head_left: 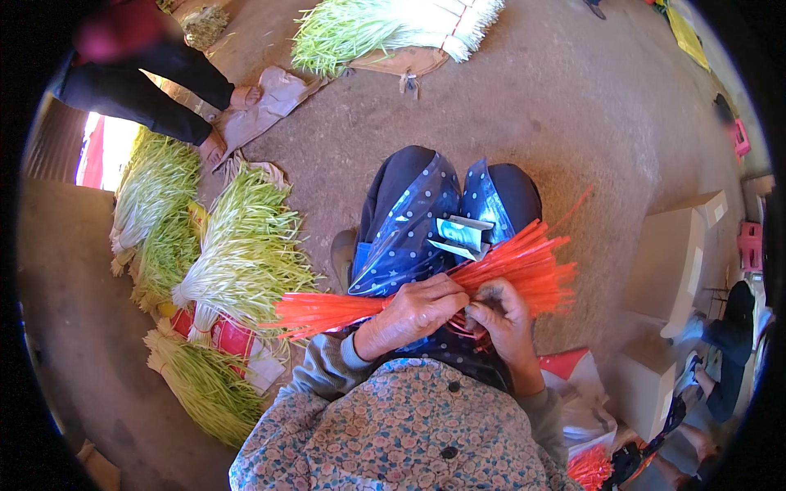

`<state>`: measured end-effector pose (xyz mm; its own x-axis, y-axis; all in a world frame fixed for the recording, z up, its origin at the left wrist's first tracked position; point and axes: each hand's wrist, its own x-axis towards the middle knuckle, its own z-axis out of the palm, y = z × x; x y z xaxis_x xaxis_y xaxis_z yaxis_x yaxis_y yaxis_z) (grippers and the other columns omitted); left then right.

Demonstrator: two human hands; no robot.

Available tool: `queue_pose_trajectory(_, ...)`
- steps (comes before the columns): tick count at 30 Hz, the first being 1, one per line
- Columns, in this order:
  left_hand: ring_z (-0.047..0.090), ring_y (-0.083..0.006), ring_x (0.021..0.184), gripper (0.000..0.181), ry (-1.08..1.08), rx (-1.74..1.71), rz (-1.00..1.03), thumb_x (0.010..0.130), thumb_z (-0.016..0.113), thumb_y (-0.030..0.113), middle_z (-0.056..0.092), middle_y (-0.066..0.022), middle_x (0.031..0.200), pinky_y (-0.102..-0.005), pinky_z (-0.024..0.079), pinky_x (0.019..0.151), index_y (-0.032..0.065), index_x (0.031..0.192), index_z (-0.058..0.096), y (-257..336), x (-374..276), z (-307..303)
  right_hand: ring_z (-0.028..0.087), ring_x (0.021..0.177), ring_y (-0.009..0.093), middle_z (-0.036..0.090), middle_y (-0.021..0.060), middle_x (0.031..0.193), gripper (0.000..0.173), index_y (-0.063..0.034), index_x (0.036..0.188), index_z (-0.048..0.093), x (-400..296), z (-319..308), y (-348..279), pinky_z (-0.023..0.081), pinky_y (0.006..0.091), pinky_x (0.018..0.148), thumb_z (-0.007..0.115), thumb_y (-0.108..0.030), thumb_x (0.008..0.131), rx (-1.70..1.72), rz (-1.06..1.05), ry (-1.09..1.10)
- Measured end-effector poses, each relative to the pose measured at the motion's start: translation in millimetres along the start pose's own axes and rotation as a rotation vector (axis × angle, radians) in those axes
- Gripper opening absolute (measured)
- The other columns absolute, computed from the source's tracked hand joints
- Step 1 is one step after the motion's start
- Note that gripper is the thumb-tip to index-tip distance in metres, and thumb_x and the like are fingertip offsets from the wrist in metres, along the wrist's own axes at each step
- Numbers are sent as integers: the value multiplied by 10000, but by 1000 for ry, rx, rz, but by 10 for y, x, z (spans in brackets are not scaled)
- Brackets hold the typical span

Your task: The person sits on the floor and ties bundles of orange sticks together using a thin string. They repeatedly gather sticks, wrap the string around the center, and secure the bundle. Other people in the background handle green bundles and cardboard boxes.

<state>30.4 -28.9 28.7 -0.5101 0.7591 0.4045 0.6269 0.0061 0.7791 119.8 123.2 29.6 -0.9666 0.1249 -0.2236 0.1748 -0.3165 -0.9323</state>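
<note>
Across my lap lies a bundle of red-orange plastic strips [522, 267], fanned out at both ends. My left hand [424, 307] is closed around its narrow middle. Close beside it, the thumb and fingers of my right hand [502, 312] pinch at the strips, and a few loose strands hang below. The exact pinch point is partly hidden by the fingers. Folded paper that looks like banknotes [463, 236] rests on a blue dotted plastic apron [405, 227] over my knees, just past the bundle.
Tied bunches of pale green shoots [239, 245] lie on the floor at left. A larger stack of shoots [399, 27] is on sacking ahead. A barefoot person [166, 86] stands at upper left. Cardboard boxes [666, 264], more red strips [589, 467] and other people are at right.
</note>
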Motion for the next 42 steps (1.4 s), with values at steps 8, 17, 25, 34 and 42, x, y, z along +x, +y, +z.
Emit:
queue_pose_trajectory(8, 583, -280, 755, 180, 14, -71, 45, 692, 585, -20, 572, -109, 802, -337, 492, 619, 16, 863, 542, -42, -29, 19, 552, 599, 61, 554, 13, 730, 162, -35, 887, 508, -3, -64, -49, 441, 171, 446, 627, -106, 804, 60, 153, -64)
queue_pose_trajectory(17, 590, -257, 736, 181, -25, -80, 18, 698, 634, 0, 579, -103, 797, -323, 493, 627, 12, 859, 553, -32, -14, -33, 542, 588, 57, 558, 20, 753, 173, -33, 905, 518, 30, -46, -187, 448, 178, 442, 634, -104, 798, 98, 234, -81)
queue_pose_trajectory(25, 576, -173, 694, 108, -11, -328, -300, 759, 628, 23, 572, -69, 762, -258, 460, 600, 13, 832, 549, 30, -7, -65, 511, 674, 70, 527, 26, 793, 111, 0, 839, 564, -13, 22, 4, 393, 188, 560, 639, -36, 765, -154, -112, 27)
queue_pose_trajectory(34, 543, -76, 787, 77, -111, -762, -492, 795, 608, 14, 558, -17, 815, -210, 439, 676, 18, 857, 562, -39, -13, -71, 502, 672, 74, 503, 33, 789, 46, 10, 803, 559, 3, -19, -55, 388, 196, 571, 590, -6, 773, -3, -21, -65)
queue_pose_trajectory(42, 570, -100, 759, 60, 51, -510, -490, 801, 599, 17, 579, -45, 810, -238, 464, 658, 9, 851, 568, 69, -67, -18, 532, 622, 61, 517, 11, 777, 77, -7, 872, 542, -16, 11, -36, 419, 170, 516, 571, -31, 804, 76, 58, -41)
